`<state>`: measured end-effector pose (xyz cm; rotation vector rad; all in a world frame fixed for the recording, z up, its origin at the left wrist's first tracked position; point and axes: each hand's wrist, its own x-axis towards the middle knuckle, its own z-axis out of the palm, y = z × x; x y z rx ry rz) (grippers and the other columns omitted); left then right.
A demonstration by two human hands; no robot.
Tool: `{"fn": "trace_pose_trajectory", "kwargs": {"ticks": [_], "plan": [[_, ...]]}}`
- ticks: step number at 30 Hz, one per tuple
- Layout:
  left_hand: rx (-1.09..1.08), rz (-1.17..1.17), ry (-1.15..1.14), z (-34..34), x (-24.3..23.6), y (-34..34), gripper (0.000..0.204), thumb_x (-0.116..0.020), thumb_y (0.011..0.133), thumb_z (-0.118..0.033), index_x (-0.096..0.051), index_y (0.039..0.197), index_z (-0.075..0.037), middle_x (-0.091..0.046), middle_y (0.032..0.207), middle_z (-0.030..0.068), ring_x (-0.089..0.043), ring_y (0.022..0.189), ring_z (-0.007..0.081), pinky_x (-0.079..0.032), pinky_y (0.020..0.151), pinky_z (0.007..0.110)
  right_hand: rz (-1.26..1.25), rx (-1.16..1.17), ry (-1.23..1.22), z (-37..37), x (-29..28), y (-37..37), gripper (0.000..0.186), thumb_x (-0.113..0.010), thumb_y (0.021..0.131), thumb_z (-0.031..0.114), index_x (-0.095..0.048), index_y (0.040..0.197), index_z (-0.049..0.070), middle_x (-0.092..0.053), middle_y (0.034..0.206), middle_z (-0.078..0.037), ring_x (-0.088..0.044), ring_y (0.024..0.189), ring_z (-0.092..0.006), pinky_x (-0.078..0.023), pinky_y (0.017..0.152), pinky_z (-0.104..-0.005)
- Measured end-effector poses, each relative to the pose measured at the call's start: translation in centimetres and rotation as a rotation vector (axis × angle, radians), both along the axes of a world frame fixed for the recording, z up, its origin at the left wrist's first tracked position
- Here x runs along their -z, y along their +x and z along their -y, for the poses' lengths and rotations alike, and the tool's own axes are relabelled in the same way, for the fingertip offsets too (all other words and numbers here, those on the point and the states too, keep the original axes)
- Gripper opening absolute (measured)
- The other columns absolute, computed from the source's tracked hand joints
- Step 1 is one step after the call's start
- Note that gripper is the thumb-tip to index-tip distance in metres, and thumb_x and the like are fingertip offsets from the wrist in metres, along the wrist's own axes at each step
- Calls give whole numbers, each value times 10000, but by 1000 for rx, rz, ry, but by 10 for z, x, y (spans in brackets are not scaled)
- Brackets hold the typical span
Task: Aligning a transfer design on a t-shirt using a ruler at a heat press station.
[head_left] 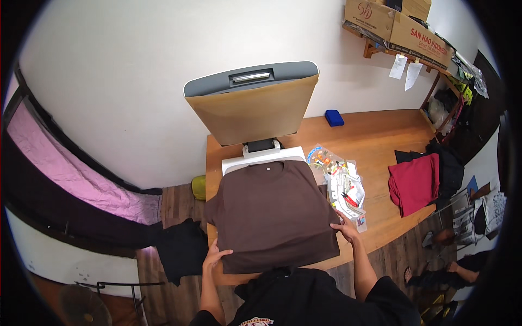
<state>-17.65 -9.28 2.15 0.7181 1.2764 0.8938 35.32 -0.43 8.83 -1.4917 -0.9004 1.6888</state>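
A brown T-shirt [272, 212] lies spread over the lower plate of a heat press, neckline toward the back. The press's upper platen [250, 114], covered with a tan sheet, stands raised behind it. My left hand [215, 255] holds the shirt's lower left edge, thumb on top, other fingers partly hidden. My right hand [346, 228] pinches the shirt's right edge near its lower corner. Clear sheets with colourful printed pieces and white papers [342, 190] lie just right of the shirt, with a small red tool [349, 200] on them.
The wooden table [380, 133] carries a blue box [334, 117] and red and black garments [413, 182]. Black cloth [179, 252] lies low at left. Cardboard boxes [413, 38] sit on a wall shelf. Another person's legs [457, 271] show at lower right; a fan [84, 304] stands lower left.
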Motion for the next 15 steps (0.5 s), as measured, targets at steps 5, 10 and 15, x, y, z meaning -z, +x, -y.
{"fn": "trace_pose_trajectory", "kwargs": {"ticks": [5,10,15], "plan": [[-67,-38,4,5,4,-1,939,-850,699,-1,-300,1460,38,-496,1404,164,-491,1280,258,-362,1117,349,129,69,-68,5,16,5,734,-743,781,-58,-407,1433,-39,-577,1336,-146,-548,1233,-240,-413,1074,-344],[-54,-132,-31,7,8,5,928,-851,729,-68,-296,1466,37,-495,1398,185,-494,1274,262,-371,1108,348,98,-17,-66,8,39,9,687,-760,785,-11,-452,1399,-38,-586,1324,-140,-553,1223,-239,-429,1055,-342],[-242,-293,-88,10,-3,10,904,-854,763,-212,-333,1478,-25,-514,1393,191,-508,1262,264,-437,1023,391,820,-363,20,10,28,8,668,-772,794,96,-465,1373,-35,-610,1261,-234,-594,1163,-364,-457,1020,-408]]}}
